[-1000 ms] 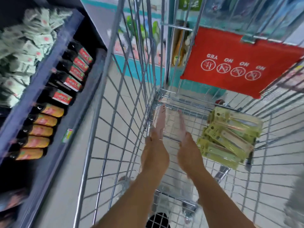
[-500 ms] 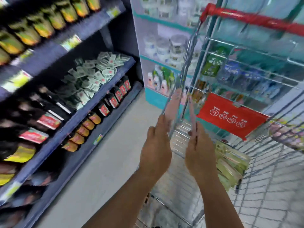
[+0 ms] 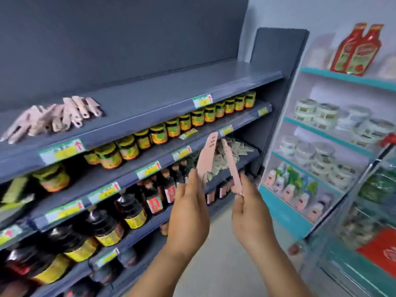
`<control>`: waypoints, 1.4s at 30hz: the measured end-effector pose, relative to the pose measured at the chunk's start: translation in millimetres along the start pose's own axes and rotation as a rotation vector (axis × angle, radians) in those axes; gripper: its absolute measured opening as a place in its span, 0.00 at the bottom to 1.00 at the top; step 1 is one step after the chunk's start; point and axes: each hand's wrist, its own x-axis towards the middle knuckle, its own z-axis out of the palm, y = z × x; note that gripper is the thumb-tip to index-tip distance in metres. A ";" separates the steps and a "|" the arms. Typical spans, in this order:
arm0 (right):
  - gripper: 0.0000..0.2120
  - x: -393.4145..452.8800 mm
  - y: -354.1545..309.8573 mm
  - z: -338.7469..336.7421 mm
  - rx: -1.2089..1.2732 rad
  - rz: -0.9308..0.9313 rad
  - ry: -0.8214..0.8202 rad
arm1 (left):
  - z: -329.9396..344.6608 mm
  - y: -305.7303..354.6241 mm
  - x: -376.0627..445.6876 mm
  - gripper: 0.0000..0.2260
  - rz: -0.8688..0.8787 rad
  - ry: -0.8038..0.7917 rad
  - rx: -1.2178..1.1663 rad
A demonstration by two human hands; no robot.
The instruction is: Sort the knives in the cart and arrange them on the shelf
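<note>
Dark grey shelf (image 3: 150,97), top tier: a cluster of pink knives (image 3: 53,118) lies at its left end, overlapping, handles toward the front edge; the rest of that tier is bare. Tier below holds a row of yellow-labelled jars (image 3: 184,123). Lower tiers hold dark bottles (image 3: 128,209) with red and yellow labels and a heap of small pale sachets (image 3: 231,151). Price tags along each shelf lip.

To the right, a teal-edged rack (image 3: 342,78) carries white tubs (image 3: 317,112), small bottles, and red pouches on top. The cart (image 3: 368,181) shows at the far right edge, blurred; contents cannot be made out.

Left hand (image 3: 188,211), raised before the middle shelves, grips the lower end of a pink knife (image 3: 207,157), broad face toward the camera, tip up. Right hand (image 3: 250,211) pinches the lower end of a second pink knife (image 3: 231,166), seen edge-on, tilted up and left. The two knives stand near each other, apart, well below the cluster.
</note>
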 end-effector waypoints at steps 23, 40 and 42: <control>0.24 69.3 -302.1 220.0 -0.131 -0.423 -0.219 | -313.7 -141.3 101.1 0.26 -0.071 0.391 0.138; 0.38 222.5 -352.7 314.2 -0.555 -0.423 -0.428 | -318.3 -206.5 253.9 0.27 -0.513 0.162 0.504; 0.40 229.2 -345.5 325.2 -0.587 -0.460 -0.465 | -317.9 -204.1 255.6 0.23 -0.570 0.037 0.680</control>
